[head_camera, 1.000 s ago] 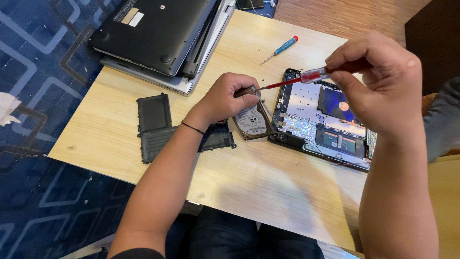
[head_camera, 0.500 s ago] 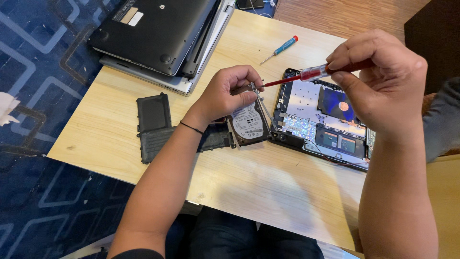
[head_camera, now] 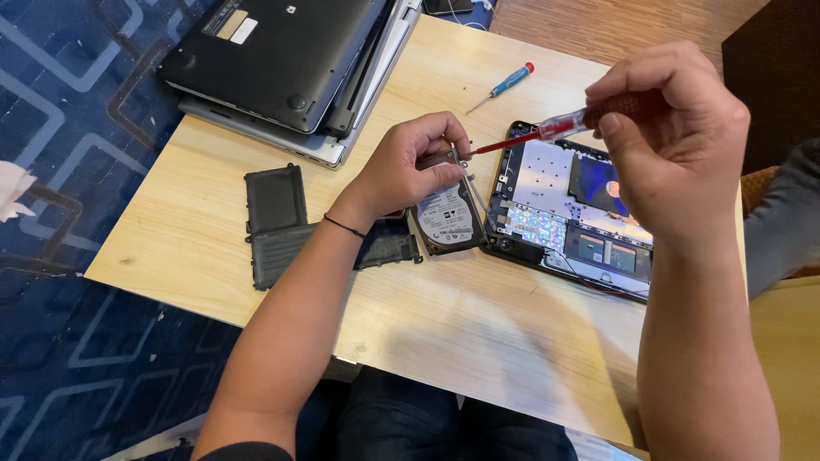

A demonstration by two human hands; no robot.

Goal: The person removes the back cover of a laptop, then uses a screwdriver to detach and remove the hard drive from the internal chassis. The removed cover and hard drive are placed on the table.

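From the left, I see a stack of closed dark and silver laptops [head_camera: 282,68] at the far corner of the pale wooden table [head_camera: 478,324], and nearer me two flat black plastic cover panels [head_camera: 275,198] lying side by side. My left hand [head_camera: 410,166] is clenched around the upper end of a small silver rectangular hard drive with a white label [head_camera: 448,218], which is tilted up off the table just beside the open black laptop base with its exposed circuit boards [head_camera: 581,213]. I judge the drive rigid, fairly light and shock-sensitive, best gripped by its metal side edges rather than the labelled face or connector end. My right hand [head_camera: 675,141] is closed on a red-handled screwdriver [head_camera: 555,128], whose tip meets the drive's top edge by my left fingers. A small blue screwdriver [head_camera: 504,87] lies apart, farther back.
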